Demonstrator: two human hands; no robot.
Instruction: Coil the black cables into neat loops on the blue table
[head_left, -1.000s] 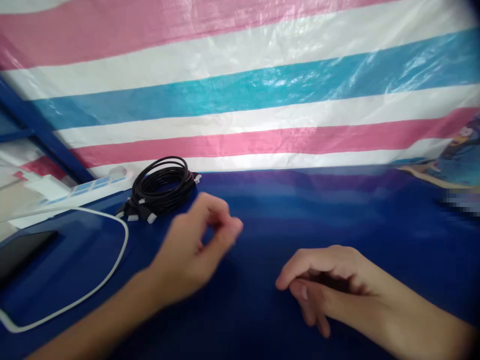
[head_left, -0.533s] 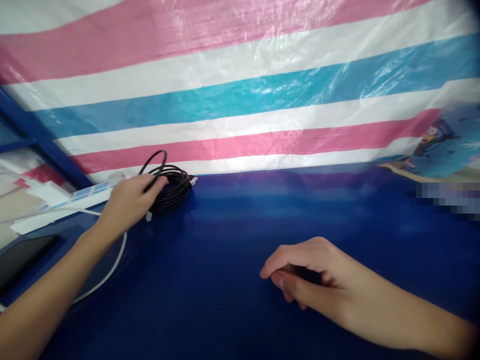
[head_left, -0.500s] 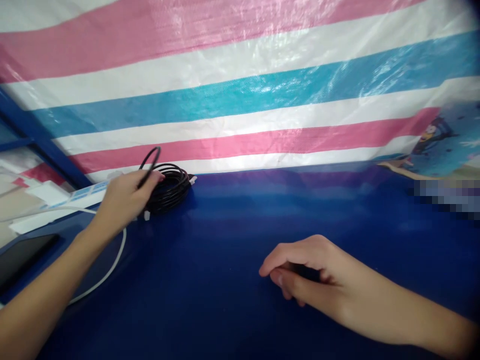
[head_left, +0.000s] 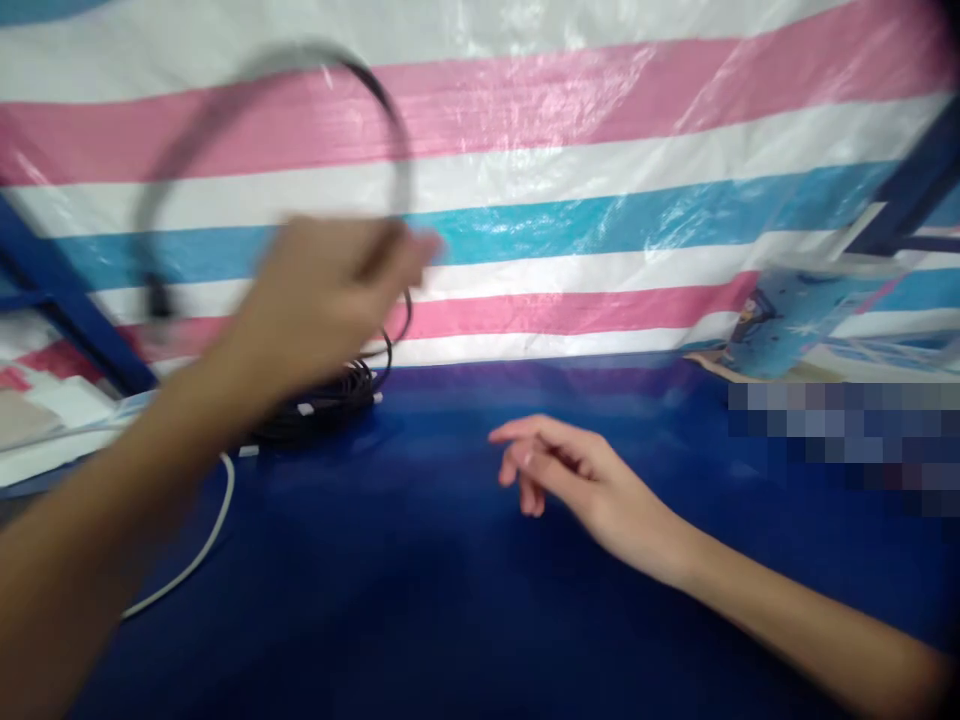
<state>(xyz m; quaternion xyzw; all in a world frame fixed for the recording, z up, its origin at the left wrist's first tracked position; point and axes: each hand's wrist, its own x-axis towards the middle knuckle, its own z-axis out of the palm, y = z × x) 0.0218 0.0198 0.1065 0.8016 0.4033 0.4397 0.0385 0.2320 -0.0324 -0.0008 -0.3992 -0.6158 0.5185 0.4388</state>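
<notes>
My left hand (head_left: 337, 285) is raised at the left, smeared by motion, its fingers closed on a black cable (head_left: 390, 110). The cable arches above the hand, and one end with a dark plug hangs at the left. Below the hand, a pile of coiled black cables (head_left: 322, 412) with pale connector tips lies on the blue tabletop (head_left: 450, 580), partly hidden by my forearm. My right hand (head_left: 562, 465) hovers over the middle of the tabletop, fingers apart and loosely bent, holding nothing.
A white cord (head_left: 217, 530) curves over the table at the left, near white boxes or papers (head_left: 67, 405). Behind the table hangs a striped plastic sheet (head_left: 562, 110). A blue printed bag (head_left: 787, 310) stands at the back right, beside a blue frame post (head_left: 907, 190).
My left hand has risen from the coiled pile, lifting a black cable into the air. The right hand has moved slightly forward and opened its fingers. The view has shifted right.
</notes>
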